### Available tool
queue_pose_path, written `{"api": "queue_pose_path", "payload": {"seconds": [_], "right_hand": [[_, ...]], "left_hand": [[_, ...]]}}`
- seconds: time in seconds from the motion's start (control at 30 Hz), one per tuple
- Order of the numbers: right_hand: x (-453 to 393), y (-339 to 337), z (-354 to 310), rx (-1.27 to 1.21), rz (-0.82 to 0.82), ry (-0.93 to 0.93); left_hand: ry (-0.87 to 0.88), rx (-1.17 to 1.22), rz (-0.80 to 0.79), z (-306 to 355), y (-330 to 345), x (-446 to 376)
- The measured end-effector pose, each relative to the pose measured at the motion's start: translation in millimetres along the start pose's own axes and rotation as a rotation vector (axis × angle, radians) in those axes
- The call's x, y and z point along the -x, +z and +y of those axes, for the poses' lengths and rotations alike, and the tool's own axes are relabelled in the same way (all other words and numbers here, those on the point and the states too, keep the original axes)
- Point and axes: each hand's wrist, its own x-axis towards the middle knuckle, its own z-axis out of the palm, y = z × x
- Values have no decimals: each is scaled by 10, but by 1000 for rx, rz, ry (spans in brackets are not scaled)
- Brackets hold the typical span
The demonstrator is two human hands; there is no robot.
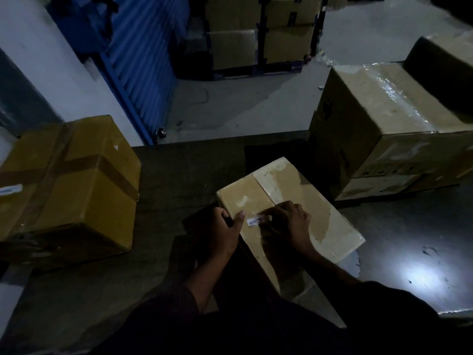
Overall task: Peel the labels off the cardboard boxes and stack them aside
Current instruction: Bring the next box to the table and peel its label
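Observation:
A taped cardboard box [302, 201] lies on the dark table in front of me. A small white barcode label [256, 221] sticks on its top near the left edge. My left hand [224, 233] grips the box's left edge, thumb resting on top beside the label. My right hand [286, 222] rests on the box top with its fingertips pinched on the label's right end. To the left stands a second brown box [76, 185] with a white label [10, 189] on its left side.
A large taped box [389, 129] sits at the table's right with a dark box [445, 65] on it. Beyond the table edge [220, 139] are grey floor, a blue shutter [133, 57] and stacked cartons [261, 32]. A bright glare marks the table at right [419, 278].

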Motion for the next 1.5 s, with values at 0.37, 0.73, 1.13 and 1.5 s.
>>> {"api": "queue_pose_path", "payload": {"seconds": [0.37, 0.73, 1.13, 1.5], "right_hand": [[-16, -17, 9, -24, -17, 12], [4, -46, -36, -64, -27, -17], [1, -28, -4, -63, 4, -48], [-46, -51, -233, -117, -9, -53]], "left_hand": [[-22, -27, 7, -7, 10, -22], [-12, 11, 15, -54, 35, -39], [0, 24, 22, -34, 33, -34], [-51, 43, -26, -55, 29, -59]]}}
